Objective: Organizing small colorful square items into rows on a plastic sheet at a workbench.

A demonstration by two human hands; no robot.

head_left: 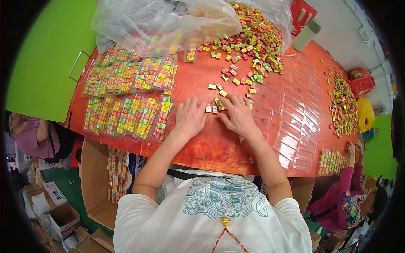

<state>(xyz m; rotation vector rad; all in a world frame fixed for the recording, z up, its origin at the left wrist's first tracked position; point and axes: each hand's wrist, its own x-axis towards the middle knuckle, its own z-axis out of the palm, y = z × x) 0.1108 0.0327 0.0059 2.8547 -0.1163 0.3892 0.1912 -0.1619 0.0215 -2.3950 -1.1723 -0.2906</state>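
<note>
My left hand (190,117) and my right hand (238,114) lie side by side on the red table (202,147), fingers bent over a few small wrapped candies (214,108) lined up between the fingertips. It is hard to tell whether either hand pinches a piece. More loose candies (234,78) in red, green and yellow are scattered just beyond the hands. Behind them is a big heap of candies (259,36) spilling from a clear plastic bag (164,21).
Filled clear trays of candies (126,95) cover the table's left. Empty clear trays (295,122) lie at the right. Another person's hands (351,152) work at the far right near another candy pile (344,105). A cardboard box (101,177) holds more filled trays below the table edge.
</note>
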